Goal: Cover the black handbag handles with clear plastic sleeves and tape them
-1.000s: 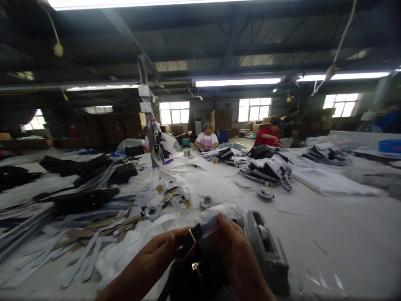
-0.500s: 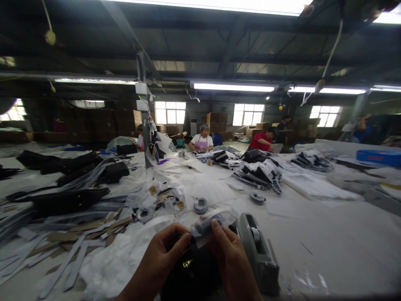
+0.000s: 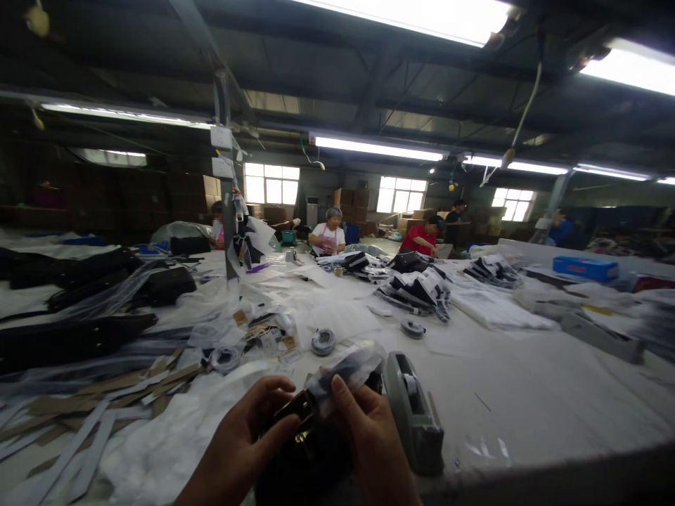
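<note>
"Strap (image 3: 345,369) in wrapping, which way?"
"Long axis to two o'clock from buckle (image 3: 301,409). My right hand (image 3: 366,430), nearer, pinches it; left hand (image 3: 243,434) curls half-open at buckle, grip I cannot tell."

I'm counting two bare hands (image 3: 240,429) (image 3: 366,422) up front, one rectangular gold metal buckle (image 3: 301,405), one chunky grey tape dispenser (image 3: 415,418) beside those, three grey ring-shaped coils (image 3: 315,342) (image 3: 413,332) (image 3: 226,366), one bright blue rectangular box (image 3: 585,268), two white square boxes (image 3: 221,136) (image 3: 222,167) on one grey metal pillar (image 3: 228,221), three bright multi-pane windows (image 3: 271,184) (image 3: 401,194) (image 3: 512,204), plus one person in bright red (image 3: 420,241).
</note>
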`<state>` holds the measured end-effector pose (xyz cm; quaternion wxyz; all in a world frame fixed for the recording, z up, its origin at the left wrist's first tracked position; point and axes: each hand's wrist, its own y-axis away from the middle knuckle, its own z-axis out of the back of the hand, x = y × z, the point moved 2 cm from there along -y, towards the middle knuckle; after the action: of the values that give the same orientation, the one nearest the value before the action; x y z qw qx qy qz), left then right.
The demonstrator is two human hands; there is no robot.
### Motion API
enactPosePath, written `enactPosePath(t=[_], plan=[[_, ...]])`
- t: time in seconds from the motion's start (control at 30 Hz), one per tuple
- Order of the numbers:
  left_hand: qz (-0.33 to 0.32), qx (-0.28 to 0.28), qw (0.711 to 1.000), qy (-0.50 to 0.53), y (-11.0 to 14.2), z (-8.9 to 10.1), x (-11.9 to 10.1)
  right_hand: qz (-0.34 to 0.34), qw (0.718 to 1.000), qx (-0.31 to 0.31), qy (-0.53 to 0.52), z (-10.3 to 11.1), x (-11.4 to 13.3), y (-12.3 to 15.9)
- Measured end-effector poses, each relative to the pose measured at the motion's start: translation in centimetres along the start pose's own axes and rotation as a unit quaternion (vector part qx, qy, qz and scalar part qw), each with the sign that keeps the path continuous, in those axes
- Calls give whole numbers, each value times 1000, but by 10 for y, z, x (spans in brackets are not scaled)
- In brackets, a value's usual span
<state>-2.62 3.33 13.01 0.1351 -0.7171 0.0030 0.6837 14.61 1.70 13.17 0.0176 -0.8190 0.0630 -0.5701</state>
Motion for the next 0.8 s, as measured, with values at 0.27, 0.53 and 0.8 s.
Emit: enactPosePath(t=[0.27,0.53,0.8], plan=[[-33,32,998,-49,-5,-4,1,60,986,-21,153,-9,-6,8],[-30,40,999,-16,-4,-6,1,43,995,-20,86,-11,-18,12],[4,70,997,-27,-1,-9,-3,-41,994,-66,-77,-6,-7,9]])
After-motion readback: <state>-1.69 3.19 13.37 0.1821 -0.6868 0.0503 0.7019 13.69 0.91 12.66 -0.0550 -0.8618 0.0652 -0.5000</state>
